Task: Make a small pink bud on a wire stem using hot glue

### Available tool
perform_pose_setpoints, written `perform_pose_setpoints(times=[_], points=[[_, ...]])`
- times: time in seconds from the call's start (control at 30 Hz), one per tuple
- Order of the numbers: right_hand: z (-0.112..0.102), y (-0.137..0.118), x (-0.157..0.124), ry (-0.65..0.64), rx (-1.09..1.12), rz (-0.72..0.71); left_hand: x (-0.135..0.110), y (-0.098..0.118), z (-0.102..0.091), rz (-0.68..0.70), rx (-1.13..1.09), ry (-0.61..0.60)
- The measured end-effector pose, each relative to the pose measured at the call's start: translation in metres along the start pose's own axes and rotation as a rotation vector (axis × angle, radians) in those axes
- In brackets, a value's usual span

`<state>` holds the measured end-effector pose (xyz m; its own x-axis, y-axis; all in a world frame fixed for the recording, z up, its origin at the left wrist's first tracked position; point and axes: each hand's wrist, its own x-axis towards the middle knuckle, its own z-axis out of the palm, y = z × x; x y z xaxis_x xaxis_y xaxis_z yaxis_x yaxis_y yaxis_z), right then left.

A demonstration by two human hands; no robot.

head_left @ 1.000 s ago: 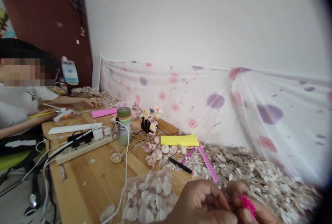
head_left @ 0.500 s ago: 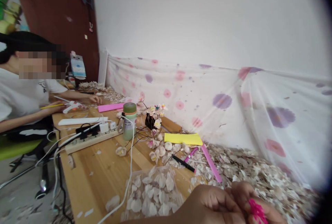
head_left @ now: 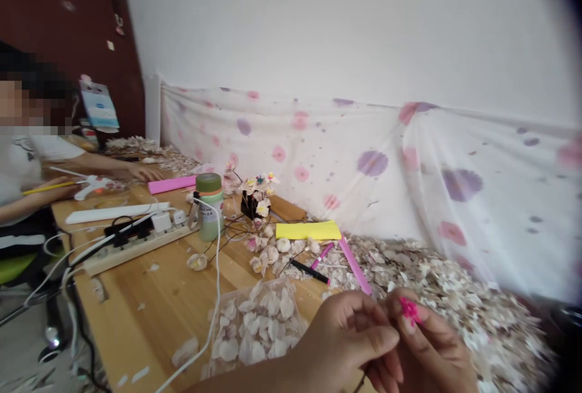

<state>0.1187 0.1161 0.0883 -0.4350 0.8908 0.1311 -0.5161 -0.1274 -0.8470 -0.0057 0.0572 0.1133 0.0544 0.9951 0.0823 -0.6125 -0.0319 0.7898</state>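
My left hand (head_left: 352, 341) and my right hand (head_left: 431, 350) meet at the bottom of the head view, fingertips pinched together on a small bright pink fringed piece (head_left: 410, 309). A thin dark stem (head_left: 359, 384) shows below my left fingers. Just left of my hands lies a clear bag of white shells (head_left: 257, 326). Behind them a heap of loose shells (head_left: 436, 284) spreads over the table to the right.
On the wooden table (head_left: 150, 308) lie a power strip (head_left: 131, 241), a white cable (head_left: 213, 296), a green bottle (head_left: 209, 206), a shell-flower bunch (head_left: 257, 194), yellow paper (head_left: 308, 230) and pink and black pens (head_left: 313, 265). Another person (head_left: 27, 162) works at the far left.
My hands have risen in view and the pink piece now sits higher between my fingertips. The camera has swung slightly, shifting the table and the other person leftward.
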Motion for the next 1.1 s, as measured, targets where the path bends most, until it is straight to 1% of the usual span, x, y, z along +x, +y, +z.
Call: perform_pose_setpoints(times=[0.07, 0.13, 0.23, 0.33, 0.5, 0.7, 0.9, 1.0, 1.1], points=[[0.010, -0.001, -0.001, 0.026, 0.021, -0.054, -0.001, -0.001, 0.000, 0.042, 0.035, 0.051], [0.020, -0.003, -0.001, 0.029, 0.029, -0.089, -0.002, -0.001, -0.001, 0.054, 0.049, 0.074], [0.031, -0.005, 0.000, 0.036, 0.033, -0.120, -0.003, -0.003, -0.002, 0.049, 0.040, 0.079], [0.036, -0.005, 0.000, 0.034, 0.014, -0.123, -0.003, -0.004, -0.003, 0.048, 0.032, 0.079], [0.040, -0.004, 0.000, 0.010, 0.012, -0.078, -0.003, -0.002, -0.003, 0.061, 0.037, 0.096], [0.042, -0.004, 0.001, 0.053, 0.070, -0.021, -0.005, 0.001, -0.004, 0.114, 0.044, 0.114], [0.040, -0.003, 0.000, -0.005, 0.072, -0.027, -0.004, -0.003, -0.005, 0.090, 0.053, 0.100], [0.038, -0.003, 0.000, 0.029, 0.053, -0.032, -0.003, -0.004, -0.004, 0.085, 0.070, 0.103], [0.038, -0.006, 0.001, 0.085, 0.032, -0.099, -0.002, -0.005, -0.004, 0.077, 0.089, 0.104]])
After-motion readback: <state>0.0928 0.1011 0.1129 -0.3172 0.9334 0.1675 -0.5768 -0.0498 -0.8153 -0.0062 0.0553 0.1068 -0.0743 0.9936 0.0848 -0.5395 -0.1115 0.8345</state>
